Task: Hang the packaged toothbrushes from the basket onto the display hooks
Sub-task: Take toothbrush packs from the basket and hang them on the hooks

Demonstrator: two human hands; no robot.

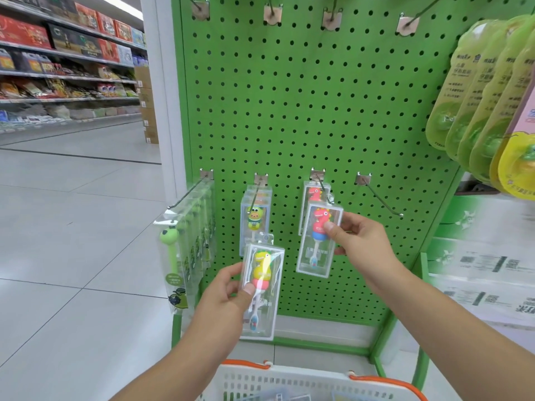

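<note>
Toothbrushes in both your hands, right at the green pegboard (289, 111).

Head cam: your left hand (228, 293) is pinching a clear pack with a yellow dino toothbrush (262, 287), thumb on the front, held in front of the board just below the hook (256, 195) that carries the green frog packs (255, 218). Your right hand (359, 241) is pinching the red dino pack (317, 241), its top tab up at the tip of the next hook (324, 189), where another red one already hangs behind it. One bare hook (379, 198) sits to the right. The white basket (289, 380) with orange handles is down at the bottom edge, a few packs inside.
</note>
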